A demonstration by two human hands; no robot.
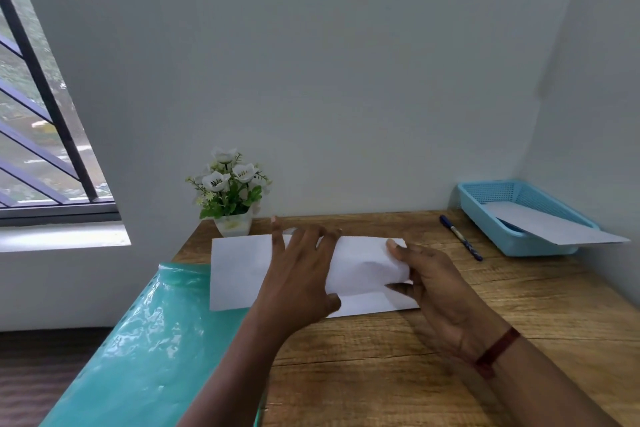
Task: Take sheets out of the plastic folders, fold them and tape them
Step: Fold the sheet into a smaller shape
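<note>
Paper: the white sheet [304, 274] lies on the wooden table [381, 357], being folded.
Left hand [298, 274]: flat, fingers spread wide, pressing the paper down.
Right hand [426, 284]: pinching the paper's right end, maybe curling it over.
Folder: the green plastic folder [156, 340] touches the paper's left edge.
Tip: line up the edges, then press the fold hard.

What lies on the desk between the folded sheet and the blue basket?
In the head view, a blue pen lies on the wooden desk between the white sheet and the blue basket. Otherwise that stretch is bare wood.
</note>
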